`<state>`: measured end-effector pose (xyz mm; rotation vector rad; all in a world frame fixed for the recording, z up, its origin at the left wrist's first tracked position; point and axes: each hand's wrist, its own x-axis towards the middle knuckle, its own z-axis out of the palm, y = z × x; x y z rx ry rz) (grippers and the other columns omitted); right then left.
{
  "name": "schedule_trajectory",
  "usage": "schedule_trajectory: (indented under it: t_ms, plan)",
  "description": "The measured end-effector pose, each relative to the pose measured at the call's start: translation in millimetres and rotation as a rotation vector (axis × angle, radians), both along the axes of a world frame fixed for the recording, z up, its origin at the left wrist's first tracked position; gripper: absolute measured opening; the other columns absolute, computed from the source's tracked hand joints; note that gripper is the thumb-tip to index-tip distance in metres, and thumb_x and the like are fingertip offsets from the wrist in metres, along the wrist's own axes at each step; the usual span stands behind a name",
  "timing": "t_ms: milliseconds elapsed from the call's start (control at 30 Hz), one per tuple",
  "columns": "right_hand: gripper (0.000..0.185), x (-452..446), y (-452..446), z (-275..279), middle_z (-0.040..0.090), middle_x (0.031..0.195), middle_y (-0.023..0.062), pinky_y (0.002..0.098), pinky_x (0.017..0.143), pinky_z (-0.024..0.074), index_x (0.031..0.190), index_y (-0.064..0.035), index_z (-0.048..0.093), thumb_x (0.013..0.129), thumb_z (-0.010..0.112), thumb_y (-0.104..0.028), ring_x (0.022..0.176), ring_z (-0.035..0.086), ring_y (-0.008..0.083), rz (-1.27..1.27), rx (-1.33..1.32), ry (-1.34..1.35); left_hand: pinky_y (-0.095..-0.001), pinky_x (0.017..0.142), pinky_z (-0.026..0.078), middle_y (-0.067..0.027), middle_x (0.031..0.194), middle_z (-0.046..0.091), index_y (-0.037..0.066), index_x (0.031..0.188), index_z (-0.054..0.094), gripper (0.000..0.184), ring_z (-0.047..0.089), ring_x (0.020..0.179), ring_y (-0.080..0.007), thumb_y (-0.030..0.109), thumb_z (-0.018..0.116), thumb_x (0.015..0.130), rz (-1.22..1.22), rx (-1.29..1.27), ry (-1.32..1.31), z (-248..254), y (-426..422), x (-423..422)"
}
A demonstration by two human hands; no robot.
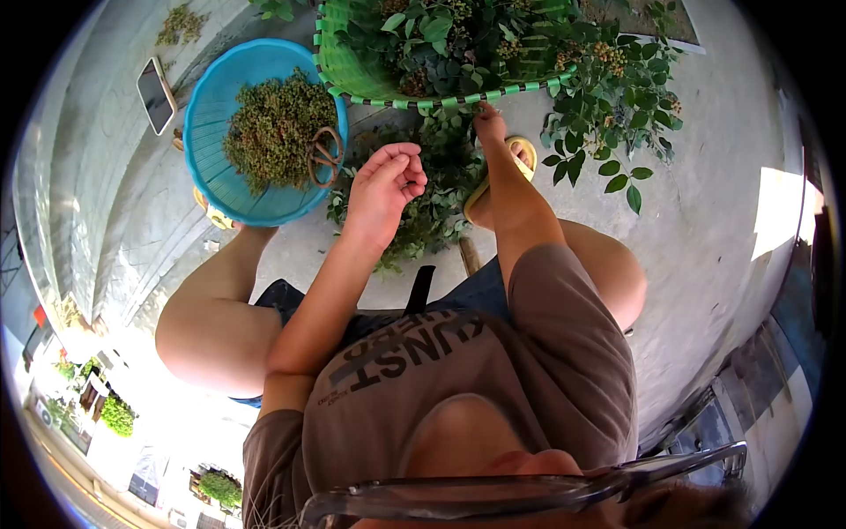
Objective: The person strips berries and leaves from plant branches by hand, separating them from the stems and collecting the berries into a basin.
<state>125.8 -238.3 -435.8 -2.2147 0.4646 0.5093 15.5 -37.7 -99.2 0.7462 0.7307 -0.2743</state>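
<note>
My left hand (388, 189) is raised over the pile of leafy cuttings (427, 212) between my feet. Its fingers curl in with the thumb against them, and nothing shows in them. Beside the near rim of the green woven basket (423, 101), my right hand (490, 125) has its fingers closed; what they hold is too small to make out. Leafy branches (432, 35) with berry clusters fill that basket. To the left, a blue plastic basket (203, 150) holds a heap of small greenish-brown berry clusters (273, 123). Brown-handled scissors (326, 159) rest on its right side, their blades hidden.
Berry-bearing branches (612, 106) hang over the green basket's right side toward the concrete floor. A phone (157, 95) lies left of the blue basket, below a loose berry cluster (182, 25). My foot in a yellow slipper (522, 157) is close to my right forearm.
</note>
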Motion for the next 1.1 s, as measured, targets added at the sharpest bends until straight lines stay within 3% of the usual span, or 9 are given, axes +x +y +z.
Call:
schedule_trajectory:
  t_ms: [67,200,367,433,467,500,600,867,1100]
  plan:
    - [0.035,0.2,5.6,-8.5,0.067,0.095,0.0110,0.0388,0.080,0.0499,0.109,-0.0170,0.064,0.076,0.059,-0.022,0.093,0.062,0.0304,0.195,-0.005,-0.154,-0.0269,0.068,0.045,-0.0025,0.085,0.057,0.003,0.104,0.057,0.017,0.056,0.077,-0.0138,0.011,0.049,0.092,-0.002,0.002,-0.013,-0.5,1.6,-2.4]
    - [0.031,4.7,13.1,4.5,0.067,0.097,0.0107,0.0395,0.081,0.0496,0.104,-0.0160,0.067,0.075,0.059,-0.022,0.094,0.062,0.0310,0.004,-0.097,-0.087,-0.0267,0.068,0.046,-0.0022,0.084,0.057,0.003,0.103,0.058,0.016,0.056,0.076,-0.0135,0.010,0.049,0.091,0.024,-0.017,-0.051,-3.2,7.0,0.1]
    - [0.024,0.9,7.6,59.3,0.069,0.088,0.0095,0.0381,0.076,0.0505,0.096,-0.0123,0.068,0.075,0.065,-0.024,0.084,0.064,0.0307,0.083,-0.185,-0.118,-0.0278,0.068,0.047,-0.0030,0.085,0.058,0.003,0.103,0.057,0.016,0.057,0.076,-0.0145,0.010,0.050,0.090,0.048,-0.045,-0.110,2.2,10.6,-1.0]
    - [0.018,1.0,13.3,83.7,0.068,0.084,0.0098,0.0359,0.071,0.0506,0.092,-0.0110,0.068,0.077,0.063,-0.018,0.077,0.065,0.0275,0.395,-0.005,-0.146,-0.0280,0.068,0.047,-0.0030,0.085,0.058,0.003,0.103,0.057,0.016,0.057,0.076,-0.0145,0.010,0.051,0.090,0.049,-0.047,-0.137,8.0,10.9,-1.5]
    - [0.017,3.0,14.9,98.0,0.066,0.079,0.0091,0.0322,0.065,0.0495,0.093,-0.0073,0.065,0.077,0.062,-0.009,0.069,0.064,0.0206,0.546,0.142,-0.133,-0.0281,0.068,0.047,-0.0030,0.085,0.058,0.003,0.103,0.057,0.016,0.057,0.076,-0.0145,0.010,0.051,0.090,0.052,-0.043,-0.161,12.3,11.7,-1.7]
    - [0.017,6.0,20.1,115.9,0.066,0.079,0.0091,0.0322,0.065,0.0495,0.093,-0.0073,0.065,0.077,0.062,-0.009,0.069,0.064,0.0206,0.557,0.153,-0.147,-0.0283,0.068,0.047,-0.0030,0.085,0.058,0.003,0.103,0.057,0.016,0.057,0.076,-0.0145,0.010,0.051,0.090,0.061,-0.033,-0.182,17.4,13.7,-3.2]
    - [0.027,12.5,40.6,175.8,0.063,0.078,0.0052,0.0268,0.064,0.0490,0.102,-0.0020,0.055,0.077,0.061,0.001,0.066,0.059,0.0131,0.746,0.529,0.116,-0.0304,0.069,0.046,-0.0054,0.087,0.056,0.001,0.103,0.056,0.016,0.056,0.079,-0.0172,0.009,0.051,0.089,0.111,-0.008,-0.240,31.7,24.5,-7.8]
    - [0.023,-30.3,58.1,383.2,0.064,0.080,0.0055,0.0246,0.066,0.0512,0.101,0.0008,0.056,0.080,0.065,0.000,0.070,0.062,0.0122,0.651,0.898,0.107,-0.0266,0.069,0.046,-0.0027,0.087,0.058,0.003,0.104,0.057,0.016,0.056,0.078,-0.0133,0.009,0.052,0.090,0.120,0.205,-0.289,57.8,36.1,-33.0]
    - [0.021,-71.0,48.2,429.3,0.065,0.082,0.0054,0.0237,0.068,0.0504,0.102,-0.0014,0.059,0.081,0.066,-0.002,0.072,0.061,0.0114,0.557,1.017,0.101,-0.0250,0.068,0.047,-0.0041,0.095,0.062,0.001,0.106,0.059,0.024,0.059,0.083,-0.0107,0.011,0.064,0.085,-0.049,0.239,-0.490,82.3,15.3,-51.7]
